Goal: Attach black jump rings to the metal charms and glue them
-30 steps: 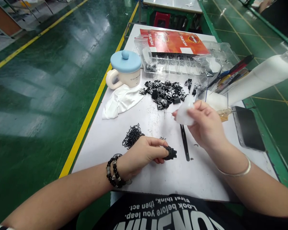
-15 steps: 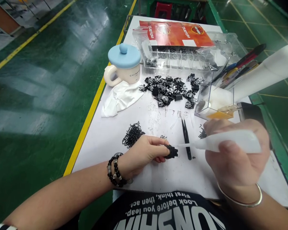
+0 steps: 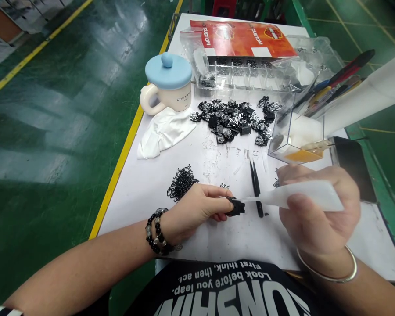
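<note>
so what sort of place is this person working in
Probably a factory or workshop: yellow lines mark the green floor, and a heap of small black parts lies on the white table near a clear divided tray.

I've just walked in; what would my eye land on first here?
Probably the blue lid on the cream mug at the white table's left edge, and the orange printed sheet at its far end. Nearer, the right hand's grip holds a white bottle, its thin nozzle pointing at the black part in the left hand's grip.
</note>
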The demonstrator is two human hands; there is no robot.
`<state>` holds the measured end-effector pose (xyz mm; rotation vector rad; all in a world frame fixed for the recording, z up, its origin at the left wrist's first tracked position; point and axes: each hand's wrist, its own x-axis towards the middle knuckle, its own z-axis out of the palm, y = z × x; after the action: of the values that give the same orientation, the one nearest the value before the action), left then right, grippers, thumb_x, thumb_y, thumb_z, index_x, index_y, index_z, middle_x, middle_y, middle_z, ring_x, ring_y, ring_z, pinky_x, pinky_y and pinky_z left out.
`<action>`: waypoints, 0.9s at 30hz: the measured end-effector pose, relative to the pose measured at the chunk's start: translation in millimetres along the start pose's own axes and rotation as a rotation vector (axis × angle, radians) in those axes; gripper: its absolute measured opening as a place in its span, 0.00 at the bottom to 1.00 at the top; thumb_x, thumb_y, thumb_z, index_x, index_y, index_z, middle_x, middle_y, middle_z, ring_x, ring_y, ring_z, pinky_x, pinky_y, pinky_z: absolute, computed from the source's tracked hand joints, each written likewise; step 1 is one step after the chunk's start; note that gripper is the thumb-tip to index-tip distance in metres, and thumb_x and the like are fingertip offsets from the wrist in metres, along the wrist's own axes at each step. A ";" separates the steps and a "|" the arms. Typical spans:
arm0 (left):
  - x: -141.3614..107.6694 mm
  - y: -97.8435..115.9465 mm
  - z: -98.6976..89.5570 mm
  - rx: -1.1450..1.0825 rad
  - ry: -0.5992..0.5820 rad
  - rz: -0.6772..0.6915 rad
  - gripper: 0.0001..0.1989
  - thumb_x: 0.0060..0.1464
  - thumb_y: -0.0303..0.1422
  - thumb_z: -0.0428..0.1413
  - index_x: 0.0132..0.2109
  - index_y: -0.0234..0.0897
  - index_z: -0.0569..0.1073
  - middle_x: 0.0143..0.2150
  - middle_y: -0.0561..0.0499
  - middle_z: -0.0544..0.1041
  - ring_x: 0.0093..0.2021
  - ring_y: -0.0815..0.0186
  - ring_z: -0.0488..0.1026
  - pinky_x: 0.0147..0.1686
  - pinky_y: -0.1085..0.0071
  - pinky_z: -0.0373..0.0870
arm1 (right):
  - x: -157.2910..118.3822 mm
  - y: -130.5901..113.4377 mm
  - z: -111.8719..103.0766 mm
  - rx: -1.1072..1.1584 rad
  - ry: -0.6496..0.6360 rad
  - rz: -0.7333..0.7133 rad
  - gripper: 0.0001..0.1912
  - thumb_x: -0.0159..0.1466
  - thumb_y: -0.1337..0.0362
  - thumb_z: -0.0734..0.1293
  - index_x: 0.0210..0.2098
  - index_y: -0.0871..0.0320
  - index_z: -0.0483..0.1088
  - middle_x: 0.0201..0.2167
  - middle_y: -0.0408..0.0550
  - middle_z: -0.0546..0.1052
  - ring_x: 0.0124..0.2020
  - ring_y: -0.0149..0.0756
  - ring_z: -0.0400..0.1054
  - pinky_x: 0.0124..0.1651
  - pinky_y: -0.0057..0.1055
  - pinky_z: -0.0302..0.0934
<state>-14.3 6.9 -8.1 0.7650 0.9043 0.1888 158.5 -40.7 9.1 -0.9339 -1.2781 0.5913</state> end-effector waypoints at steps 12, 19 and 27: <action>0.0 0.8 0.9 -0.001 0.016 -0.006 0.06 0.41 0.27 0.59 0.32 0.32 0.75 0.24 0.53 0.71 0.24 0.74 0.66 0.27 0.76 0.60 | -1.3 -1.1 -0.1 -0.010 -0.003 0.017 0.04 0.56 0.69 0.67 0.31 0.57 0.68 0.19 0.42 0.64 0.20 0.31 0.55 0.24 0.34 0.47; -0.8 1.6 1.2 -0.005 0.010 0.003 0.05 0.41 0.27 0.59 0.31 0.33 0.75 0.23 0.53 0.71 0.24 0.74 0.65 0.27 0.76 0.61 | -1.8 -8.9 -3.5 0.001 0.065 0.040 0.04 0.57 0.65 0.67 0.32 0.56 0.70 0.18 0.42 0.63 0.19 0.31 0.55 0.26 0.36 0.50; 0.0 1.8 1.1 -0.014 0.036 -0.008 0.07 0.40 0.27 0.60 0.32 0.32 0.75 0.23 0.53 0.71 0.23 0.73 0.66 0.27 0.75 0.61 | -12.6 -13.3 -7.9 0.026 -0.030 0.060 0.06 0.55 0.67 0.66 0.33 0.59 0.69 0.18 0.42 0.63 0.20 0.31 0.56 0.27 0.38 0.50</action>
<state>-13.2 7.6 -6.5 0.7470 0.9389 0.2015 161.8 -59.9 13.5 -0.9476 -1.2695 0.6701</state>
